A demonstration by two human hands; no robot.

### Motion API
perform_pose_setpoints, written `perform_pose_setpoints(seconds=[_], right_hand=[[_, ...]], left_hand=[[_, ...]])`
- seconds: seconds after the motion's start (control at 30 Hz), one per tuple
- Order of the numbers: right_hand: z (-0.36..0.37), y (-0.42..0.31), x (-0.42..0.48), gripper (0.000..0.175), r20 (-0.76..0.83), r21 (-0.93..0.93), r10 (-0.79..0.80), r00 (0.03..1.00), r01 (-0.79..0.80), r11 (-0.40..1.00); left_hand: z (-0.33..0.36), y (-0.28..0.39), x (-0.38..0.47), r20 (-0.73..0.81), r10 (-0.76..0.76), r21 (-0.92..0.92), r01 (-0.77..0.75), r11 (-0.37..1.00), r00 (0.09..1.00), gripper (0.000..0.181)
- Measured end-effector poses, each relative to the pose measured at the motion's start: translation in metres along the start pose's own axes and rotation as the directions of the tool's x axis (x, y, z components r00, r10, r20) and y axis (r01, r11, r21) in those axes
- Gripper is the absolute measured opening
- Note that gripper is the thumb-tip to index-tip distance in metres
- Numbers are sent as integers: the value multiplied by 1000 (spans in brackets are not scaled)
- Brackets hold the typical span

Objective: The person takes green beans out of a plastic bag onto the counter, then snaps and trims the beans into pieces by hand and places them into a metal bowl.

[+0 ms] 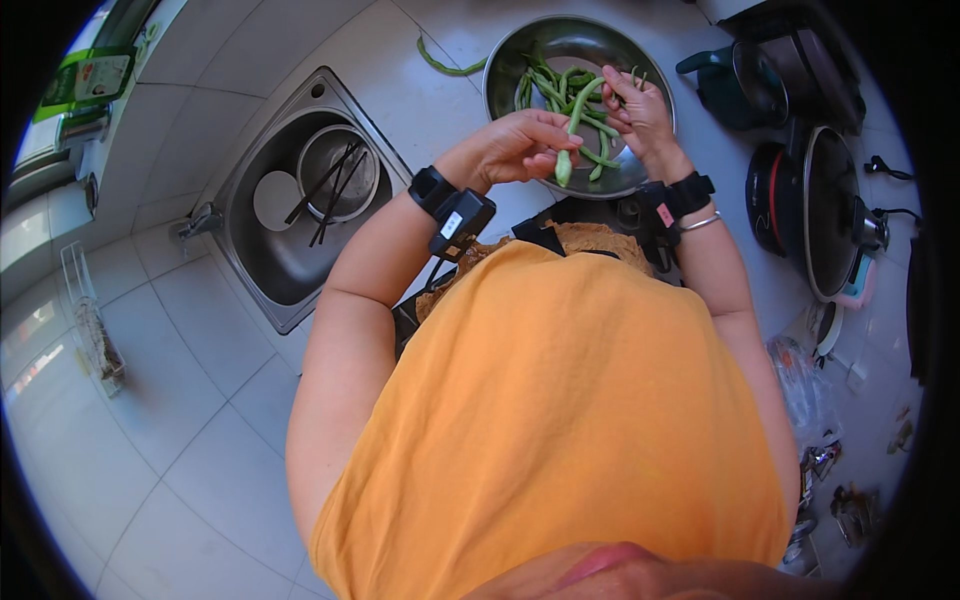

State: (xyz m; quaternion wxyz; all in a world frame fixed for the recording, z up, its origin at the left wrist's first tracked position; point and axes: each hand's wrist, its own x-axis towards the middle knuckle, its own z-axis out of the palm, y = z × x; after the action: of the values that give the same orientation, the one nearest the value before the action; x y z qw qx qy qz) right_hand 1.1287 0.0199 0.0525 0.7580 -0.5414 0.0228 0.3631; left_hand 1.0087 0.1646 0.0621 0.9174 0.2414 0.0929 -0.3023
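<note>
A long pale green bean [578, 114] is stretched between my two hands, over the near part of a round stainless-steel basin [654, 56]. My left hand [517, 144] pinches it near its thick lower end between thumb and fingers. With thumb and forefinger my right hand [637, 109] grips its upper end; a thin green strand or tip shows by those fingers, too small to identify. Below the hands, more green beans [551, 86] lie in a loose heap on the basin floor, partly hidden by my fingers.
One bean [450, 70] lies on the tiled counter left of the basin. Further left is a steel sink [270, 255] holding a pot [352, 180], chopsticks [324, 196] and a white disc [281, 201]. On the right stand a dark green pitcher [724, 86] and a lidded electric pan [829, 217].
</note>
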Motion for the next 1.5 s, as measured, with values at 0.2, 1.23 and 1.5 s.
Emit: perform_pose_setpoints(seconds=[0.2, 1.23, 1.5], right_hand=[[-1, 17, 11, 23, 13, 78, 123, 992, -124, 989], [-5, 13, -28, 26, 411, 50, 359, 838, -414, 909], [23, -19, -43, 39, 600, -236, 380, 704, -298, 925]], left_hand=[[7, 2, 25, -295, 159, 26, -159, 987, 942, 7], [-17, 50, -85, -142, 990, 965, -226, 135, -18, 14], [18, 35, -94, -34, 998, 968, -246, 45, 50, 12]])
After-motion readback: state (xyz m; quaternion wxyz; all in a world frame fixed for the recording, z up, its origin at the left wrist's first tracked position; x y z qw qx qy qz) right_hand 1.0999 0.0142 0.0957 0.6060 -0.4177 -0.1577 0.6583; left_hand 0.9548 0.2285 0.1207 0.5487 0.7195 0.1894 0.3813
